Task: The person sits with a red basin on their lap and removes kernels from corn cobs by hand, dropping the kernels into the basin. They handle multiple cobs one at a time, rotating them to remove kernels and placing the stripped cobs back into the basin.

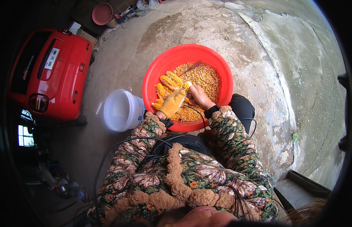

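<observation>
A wide red basin stands in front of me, holding loose yellow corn kernels and, on its left side, several whole corn cobs. My left hand, in a yellow-orange work glove, is closed around a corn cob above the basin. Only the cob's pale upper end shows; the fingers hide the rest. From the other side my bare right hand grips the same cob, its fingers close to that pale end. A dark, flat, narrow piece lies on the kernels toward the far side.
Left of the basin sits a white plastic bucket, close to its rim. A red car is parked farther left. Scattered kernels dot the concrete floor. Black cables cross my lap and run beside the basin. A reddish bowl is at the far left.
</observation>
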The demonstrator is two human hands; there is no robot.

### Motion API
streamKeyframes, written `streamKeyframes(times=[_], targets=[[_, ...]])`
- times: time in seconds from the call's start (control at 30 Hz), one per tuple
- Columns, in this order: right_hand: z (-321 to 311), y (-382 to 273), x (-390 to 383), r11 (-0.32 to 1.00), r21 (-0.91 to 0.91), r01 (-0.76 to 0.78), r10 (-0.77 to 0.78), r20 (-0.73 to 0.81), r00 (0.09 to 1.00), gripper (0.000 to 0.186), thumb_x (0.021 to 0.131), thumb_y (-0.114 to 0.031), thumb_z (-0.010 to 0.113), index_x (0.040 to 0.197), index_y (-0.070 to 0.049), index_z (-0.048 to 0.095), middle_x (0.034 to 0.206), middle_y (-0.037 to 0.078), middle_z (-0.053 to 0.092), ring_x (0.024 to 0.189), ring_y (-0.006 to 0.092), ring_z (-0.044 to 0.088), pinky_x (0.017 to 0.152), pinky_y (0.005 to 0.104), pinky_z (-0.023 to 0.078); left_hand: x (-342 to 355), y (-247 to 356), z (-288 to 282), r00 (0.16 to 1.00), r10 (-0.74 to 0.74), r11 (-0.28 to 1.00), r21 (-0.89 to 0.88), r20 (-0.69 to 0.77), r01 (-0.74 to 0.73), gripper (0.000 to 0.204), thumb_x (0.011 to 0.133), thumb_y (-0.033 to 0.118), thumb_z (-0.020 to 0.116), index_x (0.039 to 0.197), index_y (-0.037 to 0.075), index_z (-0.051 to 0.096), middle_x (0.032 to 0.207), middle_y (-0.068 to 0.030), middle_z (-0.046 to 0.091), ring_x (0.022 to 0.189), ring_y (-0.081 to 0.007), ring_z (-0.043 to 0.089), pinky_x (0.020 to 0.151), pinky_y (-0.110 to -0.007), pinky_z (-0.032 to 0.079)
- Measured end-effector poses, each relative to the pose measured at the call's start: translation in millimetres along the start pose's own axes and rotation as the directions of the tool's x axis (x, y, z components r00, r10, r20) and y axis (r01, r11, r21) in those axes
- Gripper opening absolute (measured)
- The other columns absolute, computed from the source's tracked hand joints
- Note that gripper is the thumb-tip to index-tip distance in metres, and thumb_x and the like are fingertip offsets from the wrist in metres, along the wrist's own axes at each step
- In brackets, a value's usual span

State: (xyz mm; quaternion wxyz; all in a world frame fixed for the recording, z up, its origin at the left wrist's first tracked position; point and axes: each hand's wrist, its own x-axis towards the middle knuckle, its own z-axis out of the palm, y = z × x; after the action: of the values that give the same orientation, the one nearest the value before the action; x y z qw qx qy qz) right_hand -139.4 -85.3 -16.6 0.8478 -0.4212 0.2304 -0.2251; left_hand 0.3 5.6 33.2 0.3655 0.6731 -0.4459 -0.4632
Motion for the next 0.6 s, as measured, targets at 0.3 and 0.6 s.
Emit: streamKeyframes(times=[0.3, 0.6], targets=[[4, -2, -2, 0.997, 0.071, 0.021, -0.017, -0.066, 0.998, 0.019, 0.095, -0.025, 0.037, 0.083, -0.012, 0.044, 0.063, -0.002, 0.04, 0.045, 0.0067, 0.031, 0.04, 0.0223, 0.02, -2, 8, 3, 1.0, 0.022, 0.998, -0.066, -0.019, -0.023, 0.037, 0.096, 0.041, 0.046, 0.097, 0.006, 0.059, 0.067, -0.0012, 0.052, 0.052, -0.0103, 0.048, 0.043, -0.026, 0.037], [2, -12, -3, 0.992, 0.049, -0.113, 0.118, -0.114, 0.986, 0.026, 0.092, -0.032, 0.037, 0.082, -0.01, 0.044, 0.063, 0.002, 0.044, 0.043, 0.0081, 0.03, 0.038, 0.0243, 0.021, 0, 6, 5, 0.986, 0.169, 0.969, 0.182, 0.003, -0.167, 0.043, 0.094, 0.046, 0.049, 0.094, 0.005, 0.06, 0.059, -0.0042, 0.046, 0.045, -0.0153, 0.046, 0.043, -0.031, 0.038]])
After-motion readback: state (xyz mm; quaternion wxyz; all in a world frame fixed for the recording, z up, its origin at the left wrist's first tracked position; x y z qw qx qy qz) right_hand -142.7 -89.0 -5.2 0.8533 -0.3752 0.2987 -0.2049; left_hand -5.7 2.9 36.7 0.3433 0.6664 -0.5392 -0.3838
